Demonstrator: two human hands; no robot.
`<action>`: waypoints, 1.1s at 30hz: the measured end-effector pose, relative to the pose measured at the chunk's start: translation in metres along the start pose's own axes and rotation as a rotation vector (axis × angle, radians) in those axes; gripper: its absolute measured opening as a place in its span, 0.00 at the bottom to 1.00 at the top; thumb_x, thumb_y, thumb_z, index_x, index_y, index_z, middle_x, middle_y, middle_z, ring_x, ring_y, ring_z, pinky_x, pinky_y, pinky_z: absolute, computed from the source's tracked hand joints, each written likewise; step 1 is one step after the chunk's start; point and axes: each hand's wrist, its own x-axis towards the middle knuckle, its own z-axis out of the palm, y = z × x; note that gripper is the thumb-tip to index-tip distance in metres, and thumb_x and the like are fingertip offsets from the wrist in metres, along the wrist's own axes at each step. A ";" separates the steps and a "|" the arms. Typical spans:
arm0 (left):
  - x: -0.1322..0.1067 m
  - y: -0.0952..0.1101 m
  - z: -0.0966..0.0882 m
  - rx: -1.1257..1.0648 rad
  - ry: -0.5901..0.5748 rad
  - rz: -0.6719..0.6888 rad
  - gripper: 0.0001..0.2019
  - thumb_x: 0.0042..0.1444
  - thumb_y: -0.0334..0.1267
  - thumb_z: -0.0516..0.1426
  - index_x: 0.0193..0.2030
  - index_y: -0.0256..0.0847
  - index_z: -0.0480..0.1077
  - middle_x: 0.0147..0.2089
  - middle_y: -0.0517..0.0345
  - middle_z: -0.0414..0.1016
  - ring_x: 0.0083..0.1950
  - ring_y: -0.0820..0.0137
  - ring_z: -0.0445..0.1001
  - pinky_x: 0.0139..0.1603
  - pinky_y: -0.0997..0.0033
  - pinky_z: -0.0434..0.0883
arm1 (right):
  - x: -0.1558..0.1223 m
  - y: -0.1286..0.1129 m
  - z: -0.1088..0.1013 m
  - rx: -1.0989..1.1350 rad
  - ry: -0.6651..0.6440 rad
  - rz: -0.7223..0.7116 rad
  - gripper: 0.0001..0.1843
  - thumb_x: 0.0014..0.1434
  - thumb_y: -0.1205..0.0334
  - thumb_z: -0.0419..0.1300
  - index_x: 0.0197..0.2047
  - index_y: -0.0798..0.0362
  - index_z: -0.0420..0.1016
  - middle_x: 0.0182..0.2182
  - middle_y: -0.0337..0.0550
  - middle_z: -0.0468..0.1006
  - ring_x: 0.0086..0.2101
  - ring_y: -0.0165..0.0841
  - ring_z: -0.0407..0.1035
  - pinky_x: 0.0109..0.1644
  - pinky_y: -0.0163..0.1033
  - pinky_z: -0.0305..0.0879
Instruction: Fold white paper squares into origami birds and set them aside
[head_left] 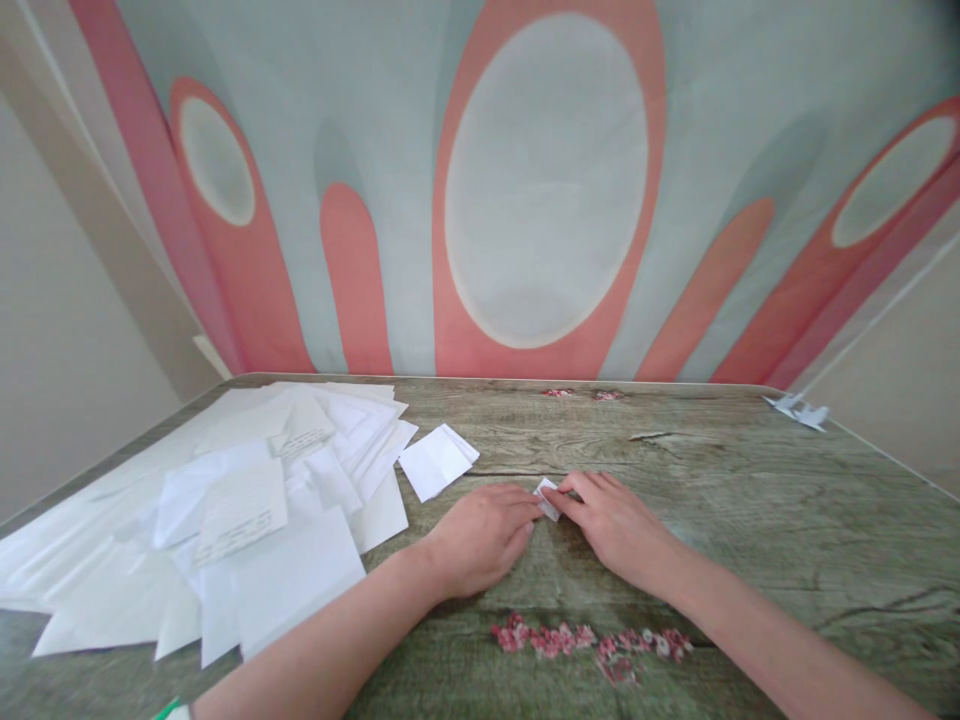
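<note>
Backdrop (547, 180): big pink-and-grey ovals, fills the top half. Below it the table (750, 500), grey-green wood grain.

Pile (225, 510) of white sheets covers the table's left side, loose and overlapping, some w/ faint print.

L hand (480, 535) and R hand (615, 520) lie low on the table near centre, forearms coming in from the near edge, fingertips meeting btwn them.

Pink flower print (592, 640) sits on the table just near-side of the hands.

Folded square (437, 461), white, lies just right of the pile and apart from the L hand.

Paper bits (799, 408) sit at the far right edge, well apart from everything else.

Scrap (548, 499): a tiny folded white piece at table centre, resting on the table. Both hands close on it w/ fingertips only, L from the left, R from the right. The other fingers lie curled or flat and hold nothing.

Step, as I judge it: mid-fold, prob. pressing or sharpening a crease on an already much-folded piece. The next move calls for a light, precise fingertip pinch, one hand pinning the scrap while the other runs the edge. Edges must line up before pressing, since there's little paper left to shift.

Direction: the scrap looks tilted, one corner pointing far-left. Its long axis runs approx far-left to near-right, diagonal to the table edge. It's too small to say which face is up.
</note>
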 end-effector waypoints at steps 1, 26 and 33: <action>0.000 -0.002 0.001 -0.009 0.012 -0.013 0.16 0.61 0.31 0.43 0.52 0.40 0.65 0.51 0.55 0.71 0.54 0.70 0.65 0.58 0.68 0.59 | 0.000 0.000 0.000 -0.009 -0.006 0.002 0.19 0.61 0.70 0.50 0.55 0.49 0.63 0.39 0.45 0.69 0.39 0.37 0.63 0.43 0.40 0.56; 0.003 -0.010 0.011 0.245 0.060 -0.173 0.17 0.61 0.39 0.46 0.57 0.49 0.59 0.52 0.53 0.62 0.53 0.63 0.60 0.53 0.58 0.59 | 0.006 -0.015 -0.001 -0.232 -0.028 -0.003 0.16 0.61 0.70 0.47 0.51 0.53 0.65 0.34 0.45 0.69 0.35 0.37 0.64 0.38 0.42 0.57; 0.006 -0.009 0.009 0.334 0.050 -0.180 0.16 0.61 0.40 0.46 0.56 0.52 0.61 0.53 0.53 0.61 0.53 0.62 0.59 0.52 0.58 0.59 | 0.006 -0.023 -0.007 -0.252 -0.026 -0.001 0.15 0.60 0.71 0.49 0.49 0.56 0.68 0.34 0.47 0.71 0.34 0.38 0.65 0.37 0.43 0.57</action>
